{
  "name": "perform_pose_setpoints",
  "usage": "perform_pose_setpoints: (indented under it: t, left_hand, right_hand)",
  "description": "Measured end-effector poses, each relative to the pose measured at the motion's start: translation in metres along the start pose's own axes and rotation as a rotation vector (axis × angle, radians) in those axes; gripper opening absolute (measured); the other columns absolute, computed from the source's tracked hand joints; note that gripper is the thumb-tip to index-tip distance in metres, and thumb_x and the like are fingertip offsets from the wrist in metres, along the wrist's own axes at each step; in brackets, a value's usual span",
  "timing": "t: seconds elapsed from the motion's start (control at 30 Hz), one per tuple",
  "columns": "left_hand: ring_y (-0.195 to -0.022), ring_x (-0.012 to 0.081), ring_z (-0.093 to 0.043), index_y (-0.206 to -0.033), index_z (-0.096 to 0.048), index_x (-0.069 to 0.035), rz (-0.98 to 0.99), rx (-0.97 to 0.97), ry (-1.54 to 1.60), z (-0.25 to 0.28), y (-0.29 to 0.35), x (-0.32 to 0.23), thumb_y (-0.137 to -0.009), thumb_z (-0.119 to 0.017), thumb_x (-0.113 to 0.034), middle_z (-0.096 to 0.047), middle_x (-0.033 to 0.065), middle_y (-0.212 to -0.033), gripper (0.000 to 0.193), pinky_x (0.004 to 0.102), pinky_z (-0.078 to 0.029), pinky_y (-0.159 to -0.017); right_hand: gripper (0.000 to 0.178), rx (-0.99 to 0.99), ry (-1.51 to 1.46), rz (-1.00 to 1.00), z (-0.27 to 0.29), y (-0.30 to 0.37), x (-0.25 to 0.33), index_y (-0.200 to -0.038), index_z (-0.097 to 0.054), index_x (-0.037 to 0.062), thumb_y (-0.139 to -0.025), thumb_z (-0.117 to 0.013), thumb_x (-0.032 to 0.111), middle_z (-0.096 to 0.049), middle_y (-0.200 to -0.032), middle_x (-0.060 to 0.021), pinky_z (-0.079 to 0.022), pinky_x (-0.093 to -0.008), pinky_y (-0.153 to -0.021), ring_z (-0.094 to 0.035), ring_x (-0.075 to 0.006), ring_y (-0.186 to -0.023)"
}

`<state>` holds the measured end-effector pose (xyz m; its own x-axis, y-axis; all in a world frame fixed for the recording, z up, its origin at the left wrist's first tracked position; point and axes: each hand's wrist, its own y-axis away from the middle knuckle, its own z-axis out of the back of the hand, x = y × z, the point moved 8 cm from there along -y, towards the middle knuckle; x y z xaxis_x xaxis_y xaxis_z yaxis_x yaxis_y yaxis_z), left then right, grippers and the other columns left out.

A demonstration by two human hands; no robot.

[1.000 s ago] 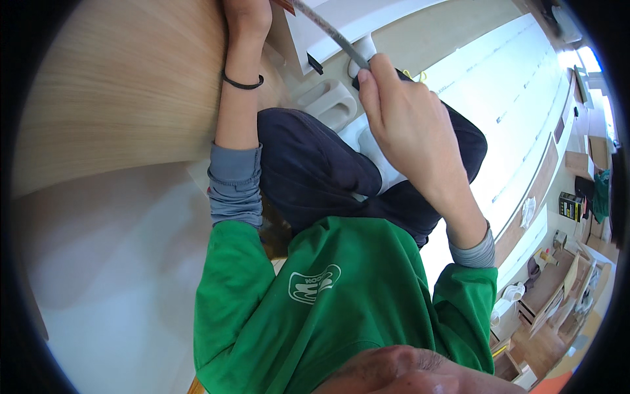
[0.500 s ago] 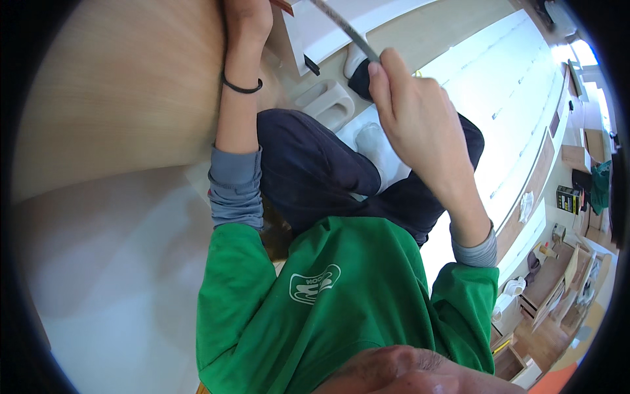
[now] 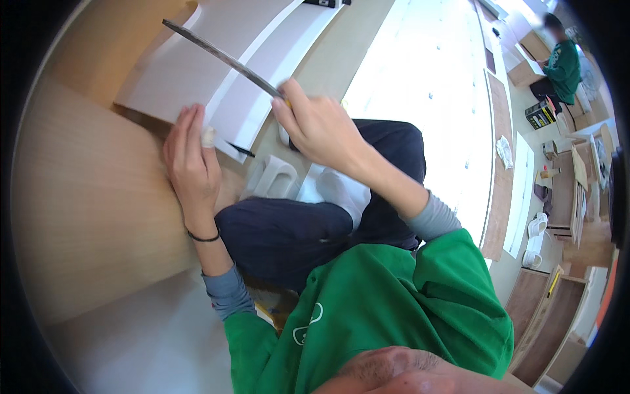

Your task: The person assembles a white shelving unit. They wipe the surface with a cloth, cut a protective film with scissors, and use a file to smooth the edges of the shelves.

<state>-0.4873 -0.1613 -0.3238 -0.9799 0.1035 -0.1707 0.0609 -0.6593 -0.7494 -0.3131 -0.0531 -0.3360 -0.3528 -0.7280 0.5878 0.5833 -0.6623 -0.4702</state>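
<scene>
My right hand (image 3: 325, 131) is closed around the end of a long, narrow grey metal file (image 3: 226, 59), with a bit of yellow at the grip. The file slants up and left, its far part over a white panel (image 3: 174, 72) with a curved cut-out. My left hand (image 3: 191, 161) lies with fingers stretched along the panel's near edge, where it meets pale wood; its thumb has a whitish wrap. What is under the palm is hidden. A thin black object (image 3: 240, 150) sticks out beside the panel's corner.
A large pale wood surface (image 3: 98, 203) curves along my left. Near my knee stands a white plastic piece with an opening (image 3: 270, 176). Long white boards (image 3: 420, 85) lie to the right. A person in green (image 3: 562, 69) sits far right, near boxes, slippers and wooden drawers (image 3: 548, 328).
The view has shifted, bringing the white panel and my whole left hand into sight. My right hand has moved left in the picture, and the file now extends over the panel.
</scene>
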Motion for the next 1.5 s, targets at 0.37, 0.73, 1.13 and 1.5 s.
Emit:
perform_pose_setpoints:
  t: [0.37, 0.73, 1.13, 1.5]
  left_hand:
    - [-0.126, 0.0385, -0.061, -0.130, -0.066, 0.002, 0.004, -0.016, -0.017, -0.002, 0.006, -0.003, -0.093, -0.056, 0.003, -0.065, 0.0177, -0.132, 0.038, 0.0477, -0.051, -0.104]
    - [-0.136, 0.0269, -0.052, -0.145, -0.052, 0.000, 0.348, -0.315, 0.187, 0.016, -0.051, 0.066, -0.110, -0.039, -0.038, -0.059, 0.0146, -0.141, 0.053, 0.0368, -0.037, -0.115]
    - [-0.144, 0.0293, -0.045, -0.149, -0.048, -0.001, 0.234, 0.145, 0.352, -0.056, -0.101, 0.072, -0.112, -0.033, -0.048, -0.053, 0.0201, -0.151, 0.062, 0.0356, -0.033, -0.119]
    - [-0.151, 0.0335, -0.036, -0.154, -0.041, 0.000, 0.190, 0.051, 0.249, -0.057, -0.106, 0.067, -0.109, -0.024, -0.061, -0.044, 0.0226, -0.158, 0.078, 0.0363, -0.025, -0.124]
  right_hand:
    - [0.038, 0.201, -0.101, -0.060, 0.007, 0.046, -0.011, -0.135, -0.045, 0.0019, -0.104, -0.057, 0.021, -0.067, -0.096, -0.0240, -0.054, -0.0463, -0.064, -0.067, -0.0415, -0.069]
    - [0.042, 0.248, 0.082, -0.022, 0.002, 0.060, 0.019, -0.141, -0.053, 0.0095, -0.100, -0.064, 0.015, -0.070, -0.090, -0.0165, -0.054, -0.0406, -0.058, -0.069, -0.0333, -0.066]
    - [0.060, 0.335, 0.228, 0.093, -0.005, 0.069, 0.029, -0.155, -0.047, 0.0246, -0.100, -0.064, 0.011, -0.057, -0.074, -0.0065, -0.047, -0.0376, -0.048, -0.054, -0.0233, -0.052]
    - [0.063, 0.368, 0.303, 0.100, 0.000, 0.069, 0.036, -0.156, -0.046, 0.0274, -0.098, -0.066, 0.011, -0.053, -0.071, -0.0050, -0.045, -0.0382, -0.044, -0.051, -0.0218, -0.047]
